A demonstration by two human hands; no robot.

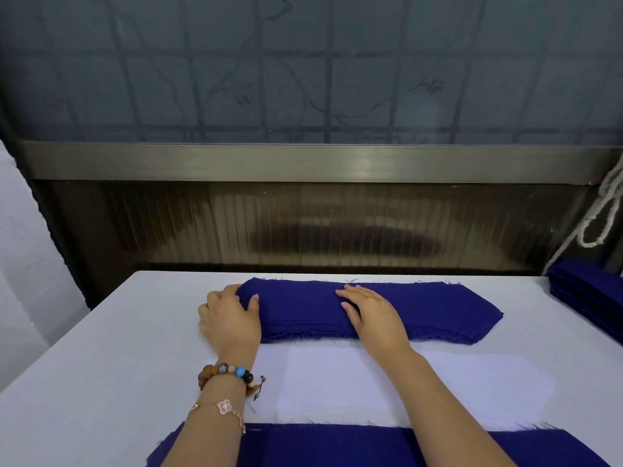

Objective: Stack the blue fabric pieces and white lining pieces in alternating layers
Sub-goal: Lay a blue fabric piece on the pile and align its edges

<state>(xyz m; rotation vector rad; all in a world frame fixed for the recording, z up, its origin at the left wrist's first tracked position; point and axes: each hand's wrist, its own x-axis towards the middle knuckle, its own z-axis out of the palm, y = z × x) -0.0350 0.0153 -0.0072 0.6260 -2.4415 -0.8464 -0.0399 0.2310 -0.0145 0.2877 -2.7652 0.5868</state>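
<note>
The left hand (231,320) curls its fingers around the left end of the blue fabric stack (414,308). The thumb sits on top of the stack and the other fingers wrap over the end, so this hand is holding the pile. The wrist wears a bead bracelet (227,374) and a thin chain bracelet (224,407) with a pink flower charm.

The right hand (372,313) lies flat on top of the same stack, near its middle. Its fingers are straight and close together, pressing down and not gripping anything.

The blue fabric stack has many thin layers with frayed edges. It lies far across the white table (101,348), near the back edge. Just in front of it, between the two arms, lies a white lining piece (354,382), flat on the table. Nearer still, at the bottom edge of the view, lies another blue fabric piece (320,446), partly under both arms.

At the far right sits a second pile of blue pieces (586,291), well apart from the hands. A white cord (603,214) hangs above it. Behind the table is a dark window (303,79) with a metal frame.
</note>
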